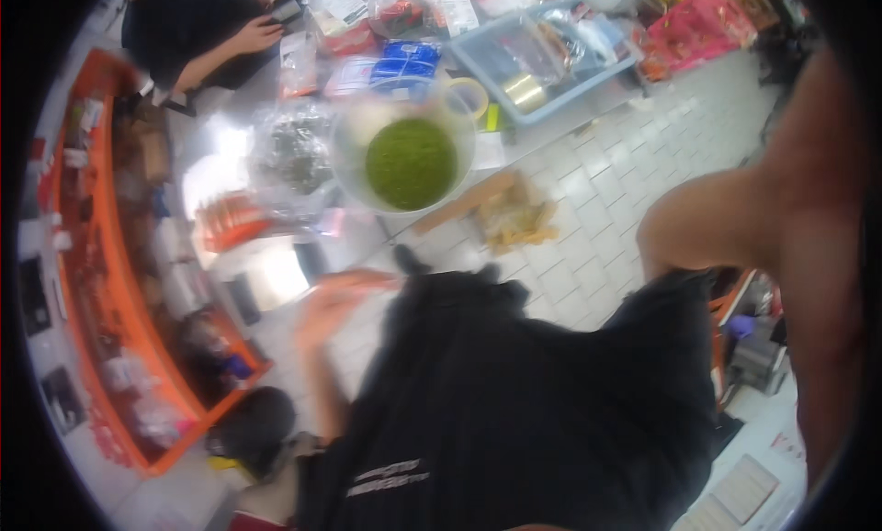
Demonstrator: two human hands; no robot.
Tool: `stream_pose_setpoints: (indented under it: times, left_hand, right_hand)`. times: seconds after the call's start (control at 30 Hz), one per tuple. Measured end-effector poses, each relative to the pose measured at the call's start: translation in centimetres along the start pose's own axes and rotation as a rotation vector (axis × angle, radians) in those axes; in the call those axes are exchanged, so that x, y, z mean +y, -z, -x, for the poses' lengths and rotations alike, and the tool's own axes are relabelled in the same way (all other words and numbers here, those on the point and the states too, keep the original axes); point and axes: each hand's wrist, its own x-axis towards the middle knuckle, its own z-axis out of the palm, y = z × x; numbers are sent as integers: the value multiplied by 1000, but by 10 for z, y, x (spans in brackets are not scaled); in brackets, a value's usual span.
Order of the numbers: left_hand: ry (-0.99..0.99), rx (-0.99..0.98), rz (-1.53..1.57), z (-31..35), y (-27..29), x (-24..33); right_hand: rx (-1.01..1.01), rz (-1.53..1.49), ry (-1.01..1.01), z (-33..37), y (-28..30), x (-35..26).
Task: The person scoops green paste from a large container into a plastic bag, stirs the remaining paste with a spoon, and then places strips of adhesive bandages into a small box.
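Observation:
My left hand (pixel 342 301) is in front of my black shirt (pixel 533 402), smeared by motion, so its fingers cannot be made out. Nearest to it is the table edge, with a clear plastic bag (pixel 292 150) farther back. A round translucent tub (pixel 345 154) with a green mass (pixel 412 163) in it stands beyond the hand; no hand touches it. On the right, my bare right arm (pixel 707 219) is bent and raised close to the camera. The right hand itself is out of the picture.
A blue tray (pixel 524 118) with packets and a tape roll lies at the back, by a blue packet (pixel 407 61). Orange shelving (pixel 119 255) runs along the left. Another person's hand (pixel 255 37) is at the far left table edge. Cardboard (pixel 514 214) lies on the tiled floor.

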Motion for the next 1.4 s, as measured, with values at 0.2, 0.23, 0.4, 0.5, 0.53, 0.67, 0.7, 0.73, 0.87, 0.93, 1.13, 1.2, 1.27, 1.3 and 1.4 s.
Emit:
stream_pose_setpoints:
  times: [0.2,0.23,0.4,0.5,0.53,0.67,0.7,0.73,0.87,0.93,1.13,1.2,1.27,1.3,1.4]
  left_hand:
    - [-755,343,-743,-10,92,154]
    - [-754,363,-765,-29,96,162]
    - [-743,445,-718,-76,108,181]
    - [-753,456,-702,-72,110,200]
    - [-768,464,-696,-71,110,206]
    - [-778,495,-736,-39,115,232]
    - [-789,495,-752,-32,113,241]
    - [-802,481,-767,-28,108,248]
    - [-839,454,-749,-13,95,248]
    - [-829,492,-723,5,97,249]
    - [-874,461,-723,8,92,261]
    - [-881,453,-779,10,83,265]
    - [-883,435,-845,18,79,270]
    - [-872,448,-841,24,78,263]
    - [-938,429,-708,8,75,227]
  right_hand:
    - [42,313,-21,-16,27,-2]
    - [40,330,-57,-12,25,4]
    - [57,347,-73,-48,14,13]
    - [120,359,-95,-57,16,13]
    - [139,379,-93,-62,18,13]
    - [217,350,-118,-78,13,21]
    - [250,340,-130,-79,14,25]
    - [274,343,-142,-78,17,26]
    - [285,356,-169,-79,23,35]
    - [241,328,-155,-93,6,36]
    - [231,344,-141,-104,8,41]
    - [265,332,-147,-102,13,45]
    - [296,307,-156,-97,4,49]
    - [280,273,-152,-98,-11,50]
    - [153,284,-92,-99,-23,56]
